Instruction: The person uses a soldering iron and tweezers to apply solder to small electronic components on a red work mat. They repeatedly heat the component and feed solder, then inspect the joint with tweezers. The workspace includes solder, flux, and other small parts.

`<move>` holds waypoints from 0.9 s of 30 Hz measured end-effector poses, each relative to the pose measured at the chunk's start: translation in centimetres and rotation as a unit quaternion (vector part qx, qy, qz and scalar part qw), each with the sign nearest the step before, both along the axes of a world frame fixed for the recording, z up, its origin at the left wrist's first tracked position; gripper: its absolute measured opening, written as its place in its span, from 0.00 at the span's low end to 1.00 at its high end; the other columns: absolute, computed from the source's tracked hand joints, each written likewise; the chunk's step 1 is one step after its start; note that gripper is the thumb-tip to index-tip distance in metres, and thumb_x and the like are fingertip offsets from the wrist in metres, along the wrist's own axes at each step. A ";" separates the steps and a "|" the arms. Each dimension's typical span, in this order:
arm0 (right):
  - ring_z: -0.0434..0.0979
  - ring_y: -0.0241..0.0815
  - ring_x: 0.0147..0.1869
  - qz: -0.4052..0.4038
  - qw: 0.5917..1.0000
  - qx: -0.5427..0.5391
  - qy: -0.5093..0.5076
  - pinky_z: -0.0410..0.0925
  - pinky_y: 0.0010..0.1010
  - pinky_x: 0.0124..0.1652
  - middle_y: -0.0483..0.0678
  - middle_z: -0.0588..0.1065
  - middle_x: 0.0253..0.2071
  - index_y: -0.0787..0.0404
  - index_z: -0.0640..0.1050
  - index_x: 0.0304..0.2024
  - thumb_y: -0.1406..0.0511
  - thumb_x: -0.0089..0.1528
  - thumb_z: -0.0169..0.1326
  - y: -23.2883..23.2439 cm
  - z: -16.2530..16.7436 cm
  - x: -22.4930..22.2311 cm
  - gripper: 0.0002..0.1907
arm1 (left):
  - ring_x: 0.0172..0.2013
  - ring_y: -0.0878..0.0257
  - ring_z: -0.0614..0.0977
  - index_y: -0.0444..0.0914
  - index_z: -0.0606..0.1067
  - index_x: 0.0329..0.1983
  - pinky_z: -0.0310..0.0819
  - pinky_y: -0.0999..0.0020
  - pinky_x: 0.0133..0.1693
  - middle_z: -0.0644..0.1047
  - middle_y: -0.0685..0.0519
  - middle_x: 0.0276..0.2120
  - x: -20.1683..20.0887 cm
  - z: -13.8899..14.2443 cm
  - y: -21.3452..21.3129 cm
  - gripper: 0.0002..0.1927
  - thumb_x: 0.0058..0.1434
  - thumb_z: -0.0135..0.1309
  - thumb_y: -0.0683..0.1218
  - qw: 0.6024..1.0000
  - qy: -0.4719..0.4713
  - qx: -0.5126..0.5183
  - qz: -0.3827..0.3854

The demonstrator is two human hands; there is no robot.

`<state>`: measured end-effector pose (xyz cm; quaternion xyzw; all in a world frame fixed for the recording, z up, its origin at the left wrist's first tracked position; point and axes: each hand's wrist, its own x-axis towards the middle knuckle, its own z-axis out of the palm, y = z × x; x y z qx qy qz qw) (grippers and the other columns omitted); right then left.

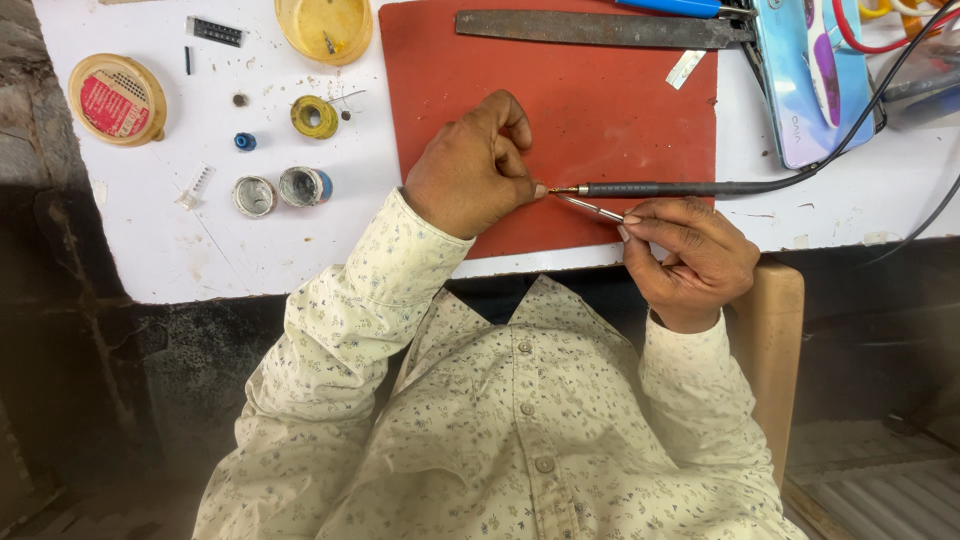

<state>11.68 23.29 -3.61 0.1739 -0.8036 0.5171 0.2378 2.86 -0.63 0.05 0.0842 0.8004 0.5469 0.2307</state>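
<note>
My left hand [470, 170] rests on the red mat [600, 100], curled with thumb and forefinger pinched together; anything between them is too small to see. My right hand [690, 260], at the table's near edge, grips thin metal tweezers [592, 208] whose tip points at my left fingertips. A black pen-shaped soldering iron [680, 188] lies on the mat just above the tweezers. Its metal tip almost touches my left thumb, and its cable runs off to the right. Neither hand holds the iron.
A long metal file [600, 28] lies along the mat's far edge, beside a phone [810, 90] and red and black wires. On the white tabletop [200, 250] to the left are a yellow dish [325, 25], a round labelled tin [117, 98], a yellow spool [314, 116] and two small metal caps [254, 195].
</note>
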 end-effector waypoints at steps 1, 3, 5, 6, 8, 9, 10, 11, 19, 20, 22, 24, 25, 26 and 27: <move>0.84 0.45 0.41 -0.001 1.000 0.000 -0.001 0.78 0.26 0.36 0.57 0.79 0.38 0.71 0.81 0.38 0.83 0.54 0.61 -0.2 0.0 0.1 0.11 | 0.22 0.67 0.84 0.38 0.65 0.38 0.79 0.71 0.34 0.79 0.53 0.17 0.1 0.0 -0.2 0.20 0.53 0.67 0.39 1.000 -0.001 0.000 0.001; 0.84 0.46 0.42 -0.002 1.000 0.010 0.001 0.78 0.27 0.37 0.57 0.80 0.38 0.70 0.81 0.38 0.83 0.55 0.61 -0.4 0.0 0.6 0.11 | 0.23 0.67 0.84 0.38 0.65 0.37 0.79 0.71 0.33 0.79 0.53 0.18 0.6 0.0 -0.4 0.20 0.53 0.67 0.39 1.000 -0.008 -0.002 0.001; 0.83 0.45 0.42 -0.004 1.000 0.014 0.000 0.77 0.27 0.37 0.57 0.80 0.38 0.70 0.81 0.37 0.83 0.55 0.62 -0.4 0.2 1.1 0.11 | 0.23 0.67 0.84 0.38 0.65 0.37 0.78 0.71 0.33 0.79 0.53 0.18 1.0 0.0 -0.3 0.19 0.53 0.67 0.39 1.000 -0.011 -0.003 0.001; 0.83 0.45 0.42 -0.006 1.000 0.015 -0.002 0.77 0.27 0.37 0.56 0.80 0.38 0.70 0.81 0.37 0.83 0.55 0.61 -0.4 0.3 1.2 0.10 | 0.23 0.67 0.84 0.38 0.65 0.37 0.78 0.72 0.33 0.79 0.53 0.18 1.1 0.1 -0.3 0.19 0.53 0.67 0.39 1.000 -0.011 -0.004 0.000; 0.84 0.45 0.42 -0.008 1.000 0.014 -0.005 0.78 0.27 0.37 0.56 0.80 0.38 0.69 0.81 0.37 0.83 0.55 0.61 -0.6 0.3 1.3 0.11 | 0.23 0.67 0.84 0.38 0.66 0.37 0.78 0.72 0.33 0.79 0.53 0.18 1.1 0.1 -0.4 0.19 0.53 0.67 0.39 1.000 -0.012 -0.005 -0.001; 0.84 0.45 0.42 -0.008 1.000 0.013 -0.006 0.78 0.27 0.38 0.56 0.80 0.38 0.69 0.81 0.37 0.83 0.55 0.61 -0.6 0.3 1.4 0.11 | 0.23 0.67 0.84 0.39 0.66 0.37 0.78 0.72 0.33 0.79 0.53 0.18 1.3 0.1 -0.4 0.19 0.53 0.67 0.39 1.000 -0.012 -0.006 -0.001; 0.84 0.45 0.42 -0.008 1.000 0.013 -0.007 0.78 0.27 0.38 0.56 0.80 0.38 0.69 0.81 0.37 0.83 0.55 0.61 -0.7 0.3 1.5 0.11 | 0.22 0.67 0.84 0.39 0.66 0.37 0.78 0.72 0.33 0.79 0.53 0.17 1.3 0.1 -0.5 0.19 0.53 0.67 0.39 1.000 -0.012 -0.008 0.000; 0.84 0.45 0.42 -0.008 1.000 0.015 -0.003 0.78 0.27 0.38 0.56 0.80 0.38 0.69 0.81 0.37 0.82 0.55 0.61 -0.8 0.2 1.5 0.11 | 0.22 0.67 0.84 0.39 0.66 0.37 0.78 0.72 0.33 0.79 0.53 0.18 1.4 0.1 -0.7 0.19 0.53 0.67 0.39 1.000 -0.011 -0.007 -0.001; 0.84 0.45 0.42 -0.020 0.999 0.033 0.003 0.79 0.27 0.38 0.55 0.80 0.38 0.69 0.82 0.37 0.82 0.55 0.61 -0.9 -0.1 2.0 0.10 | 0.22 0.67 0.84 0.39 0.66 0.37 0.79 0.72 0.33 0.79 0.53 0.17 1.9 0.0 -0.8 0.19 0.53 0.67 0.39 1.000 -0.005 -0.003 0.000; 0.84 0.45 0.42 -0.021 0.999 0.033 0.003 0.79 0.27 0.38 0.55 0.80 0.38 0.69 0.82 0.37 0.82 0.55 0.61 -1.0 0.0 2.1 0.10 | 0.22 0.67 0.84 0.39 0.66 0.37 0.79 0.72 0.33 0.79 0.53 0.17 2.0 0.0 -0.9 0.19 0.53 0.67 0.39 1.000 -0.006 -0.002 -0.001; 0.84 0.45 0.42 -0.021 0.999 0.033 0.004 0.79 0.27 0.38 0.55 0.80 0.38 0.69 0.82 0.37 0.82 0.55 0.62 -1.1 0.1 2.3 0.10 | 0.22 0.67 0.84 0.39 0.66 0.37 0.79 0.72 0.33 0.79 0.53 0.17 2.3 0.0 -1.0 0.19 0.53 0.66 0.39 1.000 -0.007 -0.001 -0.002; 0.84 0.45 0.43 -0.020 0.999 0.030 0.000 0.79 0.27 0.38 0.55 0.80 0.38 0.69 0.81 0.38 0.82 0.55 0.61 -1.1 0.1 2.5 0.10 | 0.22 0.67 0.84 0.39 0.66 0.37 0.79 0.72 0.33 0.79 0.53 0.17 2.4 0.0 -1.0 0.19 0.53 0.67 0.39 1.000 -0.005 -0.004 -0.003; 0.84 0.45 0.43 -0.019 0.999 0.029 -0.002 0.79 0.27 0.39 0.55 0.80 0.38 0.69 0.81 0.38 0.82 0.55 0.61 -1.1 0.0 2.5 0.10 | 0.22 0.67 0.84 0.39 0.66 0.37 0.79 0.72 0.33 0.79 0.53 0.17 2.3 0.0 -1.0 0.19 0.53 0.67 0.39 1.000 -0.005 -0.005 -0.003; 0.84 0.45 0.43 -0.018 0.999 0.028 -0.003 0.79 0.27 0.39 0.55 0.80 0.38 0.69 0.81 0.38 0.82 0.55 0.61 -1.0 -0.2 2.6 0.10 | 0.22 0.67 0.84 0.39 0.66 0.37 0.79 0.72 0.33 0.79 0.53 0.17 2.4 -0.1 -1.0 0.19 0.53 0.67 0.39 1.000 -0.005 -0.005 -0.003; 0.84 0.45 0.43 -0.017 0.999 0.028 -0.003 0.79 0.27 0.39 0.55 0.80 0.38 0.69 0.81 0.38 0.82 0.55 0.61 -1.0 -0.3 2.7 0.10 | 0.22 0.67 0.84 0.39 0.66 0.37 0.79 0.72 0.33 0.79 0.53 0.17 2.5 -0.1 -1.1 0.19 0.53 0.67 0.39 1.000 -0.005 -0.004 -0.002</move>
